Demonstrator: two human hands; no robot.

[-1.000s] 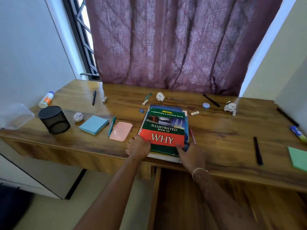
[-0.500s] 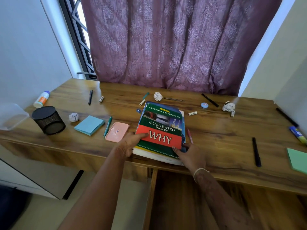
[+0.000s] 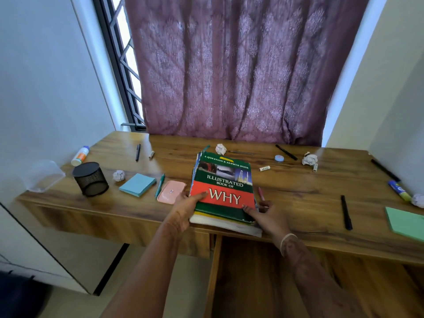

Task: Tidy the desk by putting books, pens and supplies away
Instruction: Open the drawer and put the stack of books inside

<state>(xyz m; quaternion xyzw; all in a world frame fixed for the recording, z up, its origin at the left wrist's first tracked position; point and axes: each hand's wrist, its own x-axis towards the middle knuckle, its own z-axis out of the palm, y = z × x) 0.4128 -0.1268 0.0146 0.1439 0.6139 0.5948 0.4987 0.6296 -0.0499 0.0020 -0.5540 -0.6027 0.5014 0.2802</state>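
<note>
A person's two bare hands held a stack of books at the front edge of a wooden table. The top book had a green and red cover reading "Illustrated Book of Why". The left hand gripped the stack's left side, thumb pressed on the cover, fingers tucked out of sight beneath. The right hand gripped the near right corner the same way. Whether the stack was lifted clear of the table could not be told.

Left of the books lay a pink case, just beside a teal pen, then a blue pad and a black mesh cup. A red pen lay just right of the stack. Well to the right were a black marker and a green pad. A purple curtain hung behind.
</note>
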